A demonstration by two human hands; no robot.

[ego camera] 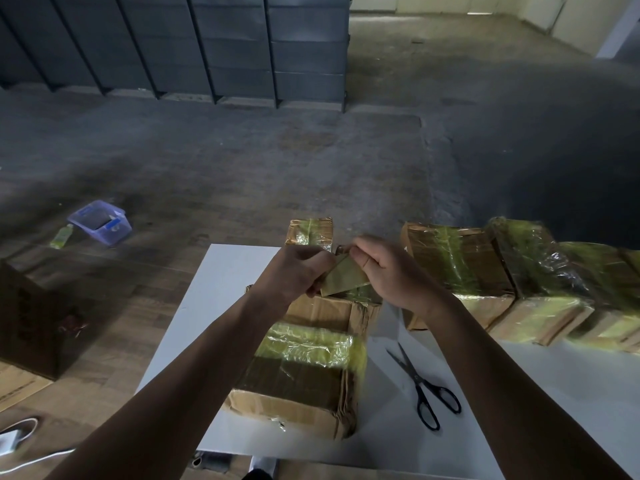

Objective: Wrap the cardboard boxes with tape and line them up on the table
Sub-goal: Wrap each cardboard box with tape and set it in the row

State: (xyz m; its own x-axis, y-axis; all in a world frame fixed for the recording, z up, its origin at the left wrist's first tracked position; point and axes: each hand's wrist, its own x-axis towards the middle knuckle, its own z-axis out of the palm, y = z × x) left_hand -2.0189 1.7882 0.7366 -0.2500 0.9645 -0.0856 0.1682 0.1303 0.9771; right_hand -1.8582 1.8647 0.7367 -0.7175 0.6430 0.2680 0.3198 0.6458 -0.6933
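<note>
The left hand (294, 271) and the right hand (388, 271) met just above the far end of the box (304, 362). Each pinched an edge of a yellowish piece of tape (346, 280), held taut between them, probably so it would not fold onto itself before going down on the cardboard. Whether a roll sat behind the fingers could not be made out. The box lay directly in front of the person on the white table (221, 271), with a shiny band across its middle; its far flaps seemed next in line. Scissors (426, 386) lay just to its right, handy for cutting. Wrapped boxes (460, 268) stood side by side along the right, likely the finished row, and another box (310, 232) sat behind the hands.
</note>
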